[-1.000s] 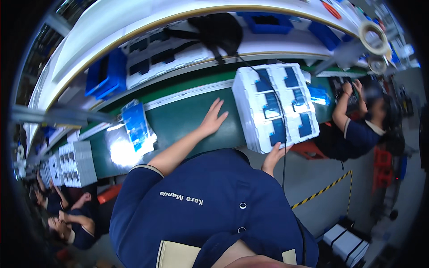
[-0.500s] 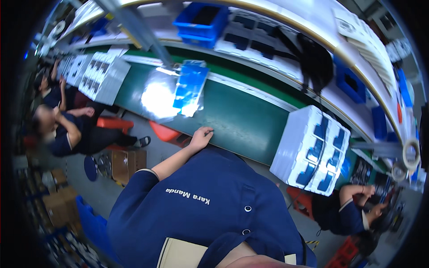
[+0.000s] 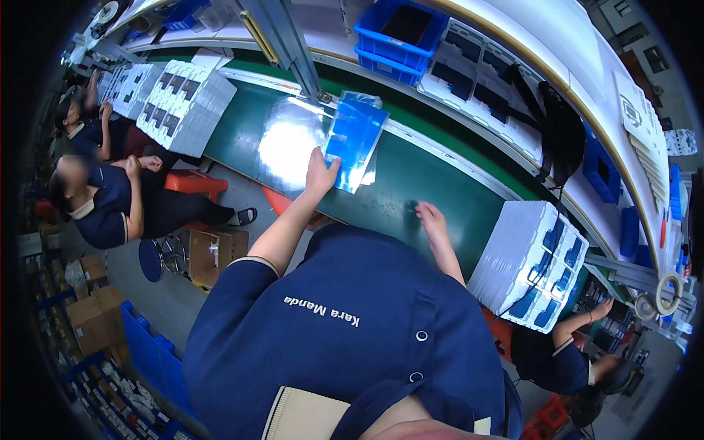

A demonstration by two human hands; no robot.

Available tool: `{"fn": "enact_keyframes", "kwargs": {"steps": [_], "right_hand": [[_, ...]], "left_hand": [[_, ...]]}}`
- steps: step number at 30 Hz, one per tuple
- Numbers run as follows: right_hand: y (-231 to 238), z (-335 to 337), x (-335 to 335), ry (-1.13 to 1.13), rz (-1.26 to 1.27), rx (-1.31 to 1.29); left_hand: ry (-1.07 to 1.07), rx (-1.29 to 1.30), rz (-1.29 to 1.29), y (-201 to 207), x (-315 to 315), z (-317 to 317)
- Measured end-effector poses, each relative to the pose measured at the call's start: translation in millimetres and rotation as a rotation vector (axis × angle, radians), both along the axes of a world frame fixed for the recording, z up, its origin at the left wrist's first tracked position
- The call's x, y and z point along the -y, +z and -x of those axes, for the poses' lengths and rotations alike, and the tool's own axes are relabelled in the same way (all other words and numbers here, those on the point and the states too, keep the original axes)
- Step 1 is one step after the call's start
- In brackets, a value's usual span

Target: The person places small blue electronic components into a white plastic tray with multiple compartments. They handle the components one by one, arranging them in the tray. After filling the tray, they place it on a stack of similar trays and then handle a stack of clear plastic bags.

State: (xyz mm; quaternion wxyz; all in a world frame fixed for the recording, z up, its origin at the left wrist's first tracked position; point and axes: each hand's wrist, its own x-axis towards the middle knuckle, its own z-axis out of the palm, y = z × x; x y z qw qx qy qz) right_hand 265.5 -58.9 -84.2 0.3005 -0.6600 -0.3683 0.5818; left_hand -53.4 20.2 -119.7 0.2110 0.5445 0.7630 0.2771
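Observation:
My left hand [image 3: 321, 174] reaches over the green bench top [image 3: 396, 176], thumb and fingers apart. It lies between a stack of blue film sheets [image 3: 359, 136] and a glossy clear plastic sheet [image 3: 293, 139] that shines with glare. Its thumb is by the near left edge of the blue sheets; whether it touches them I cannot tell. Farther right, my right hand [image 3: 431, 221] hovers near the bench's front edge, fingers loosely bent and apart, with nothing seen in it. Nearest to that hand on its right is a tall stack of white trays [image 3: 506, 253] holding dark blue flat pieces.
Another white tray stack [image 3: 183, 110] stands at the left end. Blue bins [image 3: 400, 44] and a black bag [image 3: 561, 139] are on the shelf behind the bench. A metal post [image 3: 290, 51] rises at the back. Co-workers sit at left [image 3: 110, 191] and right [image 3: 565, 352].
My left hand has moved forward from the bench's front edge to the blue sheets. My right hand has come into view over the bench. The whole view has shifted.

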Motion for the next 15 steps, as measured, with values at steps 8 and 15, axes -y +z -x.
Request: {"fn": "enact_keyframes", "kwargs": {"steps": [8, 15], "right_hand": [[-36.2, 109.6, -103.3, -0.014, 0.098, -0.212], [-84.9, 165.6, -131.1, -0.183, -0.036, -0.097]], "left_hand": [[-0.110, -0.072, 0.358, 20.2, -29.9, -39.6], [-0.338, -0.164, 0.307, 24.9, -14.5, -44.2]]}}
